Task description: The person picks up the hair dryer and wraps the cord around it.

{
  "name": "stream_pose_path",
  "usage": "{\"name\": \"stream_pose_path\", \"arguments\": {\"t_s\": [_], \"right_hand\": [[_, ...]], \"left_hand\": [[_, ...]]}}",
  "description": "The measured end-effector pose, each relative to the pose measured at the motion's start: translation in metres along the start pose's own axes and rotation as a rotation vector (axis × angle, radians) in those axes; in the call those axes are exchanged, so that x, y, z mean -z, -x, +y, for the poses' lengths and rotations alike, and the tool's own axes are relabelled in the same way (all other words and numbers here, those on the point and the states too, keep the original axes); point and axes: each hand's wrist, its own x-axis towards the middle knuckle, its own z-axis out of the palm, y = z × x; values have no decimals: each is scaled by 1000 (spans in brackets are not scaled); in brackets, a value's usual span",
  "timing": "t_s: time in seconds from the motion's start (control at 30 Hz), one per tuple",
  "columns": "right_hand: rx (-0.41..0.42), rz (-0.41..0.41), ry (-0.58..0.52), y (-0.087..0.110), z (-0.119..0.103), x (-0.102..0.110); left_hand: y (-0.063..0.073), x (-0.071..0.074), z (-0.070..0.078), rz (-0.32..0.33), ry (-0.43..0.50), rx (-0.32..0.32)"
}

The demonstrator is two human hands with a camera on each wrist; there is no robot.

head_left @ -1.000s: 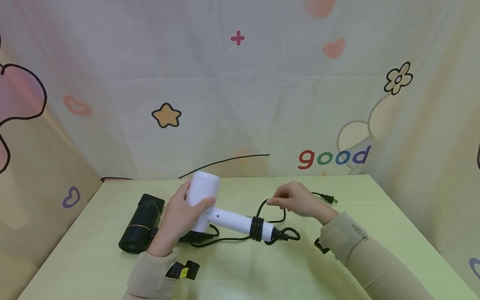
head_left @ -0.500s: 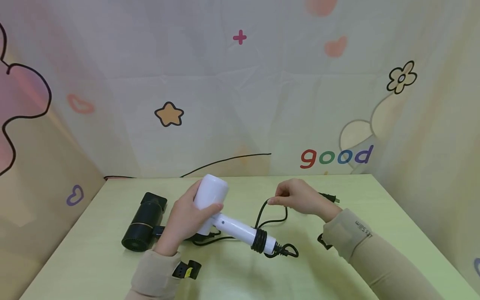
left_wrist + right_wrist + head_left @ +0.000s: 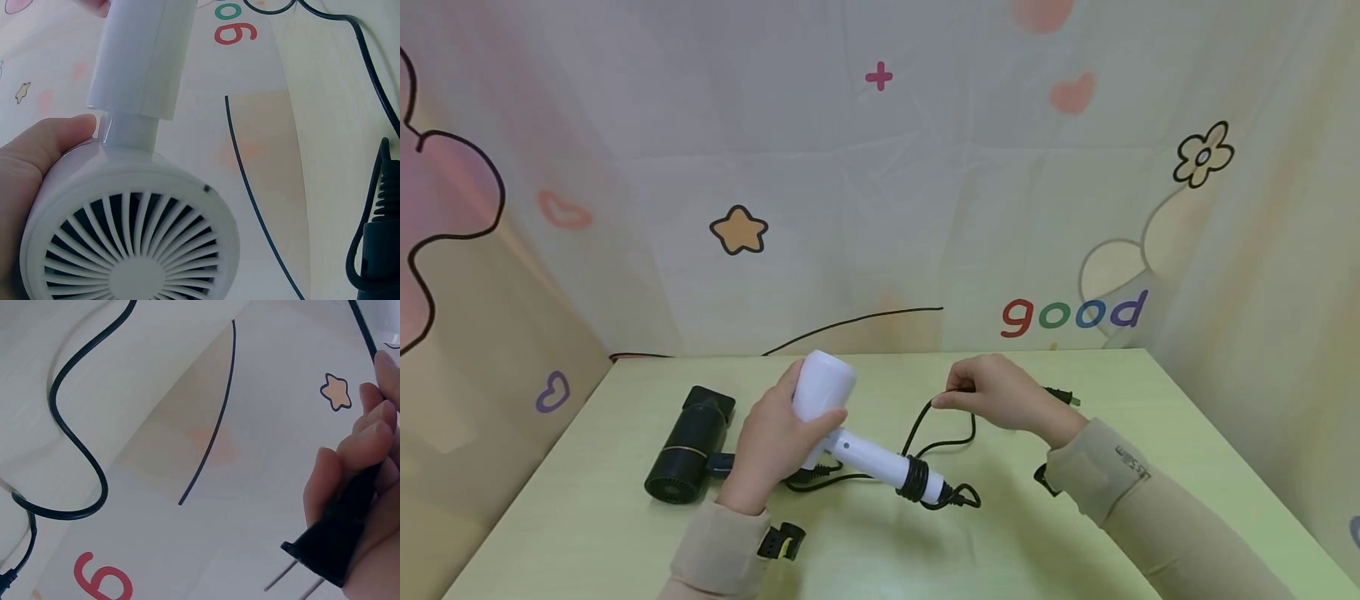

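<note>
In the head view, my left hand (image 3: 772, 437) grips a white hair dryer (image 3: 824, 385) by its barrel, with the handle slanting down to the right. Several turns of black cord (image 3: 913, 478) are wound round the handle near its end. To the right, my right hand (image 3: 996, 392) pinches this cord between thumb and fingertips. The right wrist view shows a black two-pin plug (image 3: 334, 534) inside the curled fingers of that hand, prongs sticking out. The left wrist view shows the dryer's round vent grille (image 3: 137, 250), with my thumb beside the handle joint.
A black hair dryer (image 3: 685, 454) lies on the pale table (image 3: 550, 533), left of my left hand. Its cord runs rightwards behind the white dryer. A second plug (image 3: 1062, 396) lies behind my right wrist. A patterned curtain (image 3: 820, 183) stands along the table's back and sides.
The white dryer has shifted slightly right, its handle tilting further down at the end. My right hand has stayed nearly in place, with the cord pulled up from the handle.
</note>
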Motion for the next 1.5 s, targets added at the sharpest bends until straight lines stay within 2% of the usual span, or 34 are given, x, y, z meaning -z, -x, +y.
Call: {"name": "stream_pose_path", "arguments": {"t_s": [0.3, 0.57, 0.77, 0.93, 1.2, 1.37, 1.5], "right_hand": [[15, 18, 108, 9, -19, 2], [29, 47, 149, 18, -36, -1], [44, 98, 131, 24, -46, -4], [48, 97, 67, 31, -53, -10], [61, 88, -47, 38, -60, -26], [45, 106, -179, 41, -61, -37], [0, 98, -324, 43, -61, -46]], "left_hand": [[-1, -9, 0, 86, -83, 41], [-2, -16, 1, 204, -96, 52], [-6, -17, 0, 285, -69, 53], [-8, -14, -1, 323, -39, 61], [-9, -8, 0, 345, 16, 88], [-9, -6, 1, 360, 46, 86], [-11, -4, 2, 367, 73, 95]]}}
